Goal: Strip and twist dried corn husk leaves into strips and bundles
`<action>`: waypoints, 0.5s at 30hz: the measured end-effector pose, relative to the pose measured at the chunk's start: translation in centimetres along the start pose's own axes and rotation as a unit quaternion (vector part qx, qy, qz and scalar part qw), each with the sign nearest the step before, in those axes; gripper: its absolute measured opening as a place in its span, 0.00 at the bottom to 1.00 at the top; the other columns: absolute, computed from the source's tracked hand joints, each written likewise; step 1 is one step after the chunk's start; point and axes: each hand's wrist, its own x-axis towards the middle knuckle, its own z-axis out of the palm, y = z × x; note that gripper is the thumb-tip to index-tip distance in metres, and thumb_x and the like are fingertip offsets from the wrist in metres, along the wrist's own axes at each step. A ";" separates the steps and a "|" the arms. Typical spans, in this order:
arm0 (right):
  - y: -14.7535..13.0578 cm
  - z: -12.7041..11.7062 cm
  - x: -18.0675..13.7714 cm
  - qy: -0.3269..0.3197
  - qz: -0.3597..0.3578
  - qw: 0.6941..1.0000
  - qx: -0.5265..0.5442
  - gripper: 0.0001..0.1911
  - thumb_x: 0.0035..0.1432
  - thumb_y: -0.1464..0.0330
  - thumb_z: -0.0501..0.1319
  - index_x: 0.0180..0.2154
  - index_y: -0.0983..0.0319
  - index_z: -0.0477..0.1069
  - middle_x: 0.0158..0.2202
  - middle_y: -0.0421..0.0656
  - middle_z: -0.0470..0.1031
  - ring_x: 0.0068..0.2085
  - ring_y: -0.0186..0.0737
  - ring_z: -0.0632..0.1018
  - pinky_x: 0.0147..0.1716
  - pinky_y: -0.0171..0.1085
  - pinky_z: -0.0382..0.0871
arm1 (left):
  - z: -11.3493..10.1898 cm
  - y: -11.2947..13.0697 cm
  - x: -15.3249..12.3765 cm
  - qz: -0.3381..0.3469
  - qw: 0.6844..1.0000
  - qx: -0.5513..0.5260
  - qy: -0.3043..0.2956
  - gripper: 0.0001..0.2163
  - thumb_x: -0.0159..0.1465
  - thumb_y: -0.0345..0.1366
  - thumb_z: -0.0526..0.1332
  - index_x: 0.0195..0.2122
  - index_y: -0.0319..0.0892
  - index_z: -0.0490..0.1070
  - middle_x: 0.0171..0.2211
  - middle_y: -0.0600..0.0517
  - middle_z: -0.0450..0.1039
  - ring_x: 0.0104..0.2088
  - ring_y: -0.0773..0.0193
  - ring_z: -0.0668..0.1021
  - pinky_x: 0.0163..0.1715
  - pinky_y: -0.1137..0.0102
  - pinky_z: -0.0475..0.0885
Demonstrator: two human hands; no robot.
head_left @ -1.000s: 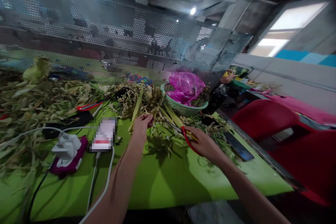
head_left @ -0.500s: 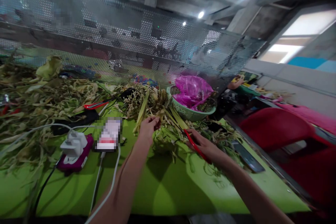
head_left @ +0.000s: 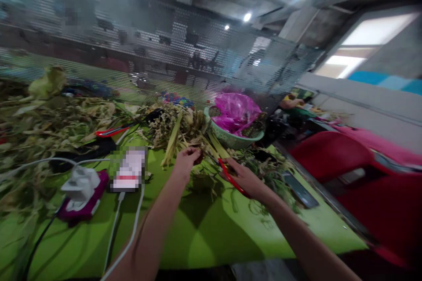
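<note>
My left hand (head_left: 188, 160) is closed in a pinch over the heap, its fingertips around a small dried plant piece that is mostly hidden. Red-handled scissors (head_left: 232, 177) are gripped in my right hand (head_left: 244, 176), and their thin dark blades point left toward the pinching fingers. Around both hands lie dried stems and leaves (head_left: 187, 125), with a long pale green husk-like strip (head_left: 173, 140) just beyond my left hand. Greener wilted stems (head_left: 275, 175) spread to the right. Below the hands, shadow falls on the green table cover (head_left: 211, 237).
Behind the hands stands a pale green basket (head_left: 231, 139) holding a pink plastic bag (head_left: 237, 112). To the left are a phone (head_left: 129, 169), a purple power strip (head_left: 84, 202) with white chargers and cables, and another red-handled tool (head_left: 112, 132). A dark phone (head_left: 300, 190) and red chairs (head_left: 329, 153) are right.
My right hand has brought the scissors leftward, closer to my left fingertips. The left hand keeps its pinch. The whole view has shifted slightly, so the surroundings sit further left.
</note>
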 end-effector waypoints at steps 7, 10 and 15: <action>-0.1 0.3 -0.9 0.016 -0.030 0.999 0.001 0.21 0.57 0.59 0.64 0.51 0.58 0.73 0.44 0.42 0.78 0.43 0.45 0.77 0.44 0.38 0.68 | -0.2 -0.6 0.3 -0.037 0.998 0.004 0.043 0.06 0.46 0.24 0.69 0.23 0.39 0.74 0.20 0.56 0.74 0.21 0.71 0.74 0.28 0.75 0.72; 0.0 0.4 -1.3 0.028 -0.024 0.999 0.005 0.20 0.56 0.58 0.66 0.50 0.55 0.74 0.41 0.40 0.79 0.40 0.43 0.78 0.40 0.36 0.68 | -0.3 -0.8 0.4 -0.052 0.997 0.002 0.050 0.06 0.50 0.20 0.65 0.25 0.38 0.75 0.23 0.56 0.76 0.22 0.71 0.75 0.27 0.76 0.74; 0.4 0.9 -1.7 0.026 -0.013 1.000 0.010 0.18 0.55 0.60 0.67 0.48 0.56 0.75 0.35 0.38 0.78 0.34 0.38 0.76 0.34 0.32 0.64 | -0.2 -0.9 0.0 -0.049 0.998 0.023 0.045 0.07 0.56 0.20 0.63 0.26 0.38 0.75 0.22 0.56 0.76 0.22 0.73 0.76 0.25 0.80 0.75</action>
